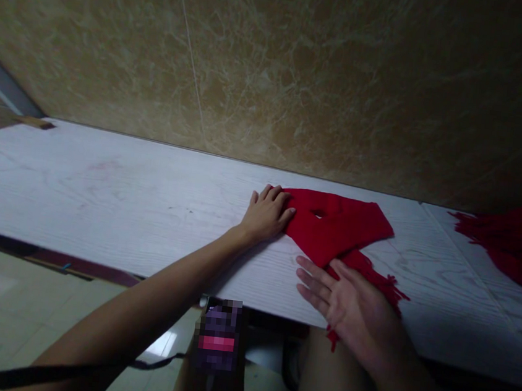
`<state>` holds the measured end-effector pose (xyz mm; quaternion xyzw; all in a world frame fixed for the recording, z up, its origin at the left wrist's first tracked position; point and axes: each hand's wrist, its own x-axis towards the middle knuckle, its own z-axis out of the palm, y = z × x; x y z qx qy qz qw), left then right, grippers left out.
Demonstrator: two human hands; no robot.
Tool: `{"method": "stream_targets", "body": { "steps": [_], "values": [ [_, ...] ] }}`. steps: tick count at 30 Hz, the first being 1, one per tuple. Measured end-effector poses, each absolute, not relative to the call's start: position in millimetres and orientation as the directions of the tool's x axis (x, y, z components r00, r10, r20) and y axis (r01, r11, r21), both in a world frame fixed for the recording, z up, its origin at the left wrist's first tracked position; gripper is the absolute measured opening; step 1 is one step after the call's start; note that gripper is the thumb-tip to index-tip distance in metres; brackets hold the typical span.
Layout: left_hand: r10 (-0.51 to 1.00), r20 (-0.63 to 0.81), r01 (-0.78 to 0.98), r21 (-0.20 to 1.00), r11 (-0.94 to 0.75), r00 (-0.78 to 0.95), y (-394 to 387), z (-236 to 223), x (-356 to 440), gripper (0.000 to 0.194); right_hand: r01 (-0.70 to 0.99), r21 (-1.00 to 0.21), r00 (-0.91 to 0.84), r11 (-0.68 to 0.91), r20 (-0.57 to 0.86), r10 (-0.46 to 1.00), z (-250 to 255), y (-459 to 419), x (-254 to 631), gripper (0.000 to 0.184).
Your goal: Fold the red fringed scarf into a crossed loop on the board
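Note:
A red scarf (332, 228) with fringed ends lies folded on a white wood-grain table (103, 191), with a small gap in its folds. My left hand (266, 215) rests palm down over the scarf's left end, fingers spread and thumb on the cloth. By the lower fold, my right hand (355, 302) is turned palm up with its fingers stretched out and apart. Its thumb tip meets the scarf's edge; whether it presses on the cloth I cannot tell. Part of the fringe is hidden behind this hand, and some strands hang below it past the table's front edge.
More red fringed cloth (517, 247) lies at the table's right end. A brown marbled wall (274, 72) borders the back. A small wooden piece (35, 122) sits at the far left corner. Below the front edge are a blurred-out phone-like object (217, 334) and a black strap (60, 373).

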<state>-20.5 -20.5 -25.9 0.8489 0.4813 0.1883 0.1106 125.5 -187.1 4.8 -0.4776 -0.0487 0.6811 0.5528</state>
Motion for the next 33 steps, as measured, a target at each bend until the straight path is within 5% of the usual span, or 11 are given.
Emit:
{"method": "stream_targets", "body": {
  "steps": [13, 33],
  "values": [
    [0.853, 0.209, 0.776, 0.355, -0.521, 0.478, -18.6, -28.1, -21.1, 0.048, -0.636, -0.67, 0.101, -0.382, -0.563, 0.82, -7.9, -193.1, 131.1, 0.007],
    [0.854, 0.207, 0.779, 0.35, -0.521, 0.478, -18.8, -26.5, -20.8, 0.046, -0.622, -0.693, -0.024, -0.364, -0.448, 0.894, -26.9, -210.2, 159.9, 0.032]
  ]
}}
